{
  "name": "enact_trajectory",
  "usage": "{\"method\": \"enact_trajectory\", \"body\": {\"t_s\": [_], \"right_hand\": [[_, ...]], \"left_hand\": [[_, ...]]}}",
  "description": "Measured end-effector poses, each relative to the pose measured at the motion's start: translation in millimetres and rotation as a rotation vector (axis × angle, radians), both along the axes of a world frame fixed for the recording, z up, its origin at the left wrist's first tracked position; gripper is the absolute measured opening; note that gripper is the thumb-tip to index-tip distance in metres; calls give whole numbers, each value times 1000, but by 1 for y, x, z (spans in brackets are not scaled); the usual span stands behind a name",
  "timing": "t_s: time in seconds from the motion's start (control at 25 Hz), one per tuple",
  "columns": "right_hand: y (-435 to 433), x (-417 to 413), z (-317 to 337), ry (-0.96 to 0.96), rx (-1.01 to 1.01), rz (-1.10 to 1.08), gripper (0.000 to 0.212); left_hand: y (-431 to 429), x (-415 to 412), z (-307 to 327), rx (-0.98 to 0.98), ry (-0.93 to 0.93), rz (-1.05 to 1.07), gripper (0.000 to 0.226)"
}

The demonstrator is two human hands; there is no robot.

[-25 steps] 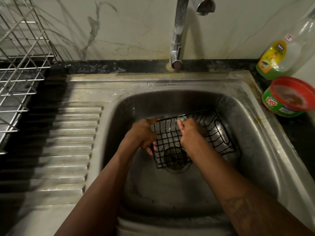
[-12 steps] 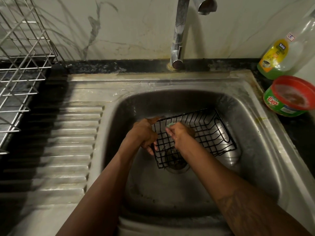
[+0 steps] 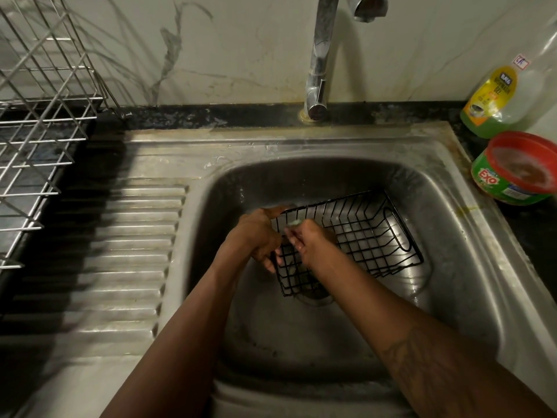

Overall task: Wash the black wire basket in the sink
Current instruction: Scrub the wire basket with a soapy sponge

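Observation:
The black wire basket (image 3: 358,236) lies tilted inside the steel sink (image 3: 458,236), over the drain. My left hand (image 3: 256,233) grips the basket's left end, fingers curled around the wires. My right hand (image 3: 310,239) is inside the basket near its left side, closed on a small pale green scrubber (image 3: 294,222) that it presses against the wires. The basket's right end with its looped handle is free. Part of the basket floor is hidden under my right hand and forearm.
A chrome tap (image 3: 319,55) stands behind the basin, no water visibly running. A ribbed drainboard (image 3: 120,251) lies left, with a steel dish rack (image 3: 39,116) beyond. A green dish-soap bottle (image 3: 494,104) and a red-lidded soap tub (image 3: 518,170) sit at the right.
My right hand with the scrubber has slid leftward along the basket toward my left hand. The left hand keeps its grip and the basket has barely shifted.

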State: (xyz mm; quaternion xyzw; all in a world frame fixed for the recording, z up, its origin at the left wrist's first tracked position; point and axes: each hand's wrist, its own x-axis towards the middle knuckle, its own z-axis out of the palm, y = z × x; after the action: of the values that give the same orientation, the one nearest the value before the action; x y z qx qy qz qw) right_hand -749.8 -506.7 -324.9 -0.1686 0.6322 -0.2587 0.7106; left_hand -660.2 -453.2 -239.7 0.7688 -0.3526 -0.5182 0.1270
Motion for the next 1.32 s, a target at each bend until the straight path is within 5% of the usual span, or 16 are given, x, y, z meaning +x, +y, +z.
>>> {"method": "enact_trajectory", "body": {"t_s": [0.16,0.52,0.8,1.0,1.2,1.32], "right_hand": [[7,4,3,-13,13,113,28],[-1,2,17,-55,-43,8,13],[-28,-47,-7,201,-83,-295,11],[-41,-51,16,136,-262,-596,27],[-32,-54,-3,219,-167,-429,12],[-33,-56,-4,18,-100,-400,25]], "left_hand": [[1,-2,1,-8,20,0,91],[-2,1,-4,11,21,63,83],[-1,3,-7,0,70,37,90],[-3,4,-12,14,99,55,95],[-4,3,-14,26,72,37,91],[-4,3,-13,29,87,50,86]]}}
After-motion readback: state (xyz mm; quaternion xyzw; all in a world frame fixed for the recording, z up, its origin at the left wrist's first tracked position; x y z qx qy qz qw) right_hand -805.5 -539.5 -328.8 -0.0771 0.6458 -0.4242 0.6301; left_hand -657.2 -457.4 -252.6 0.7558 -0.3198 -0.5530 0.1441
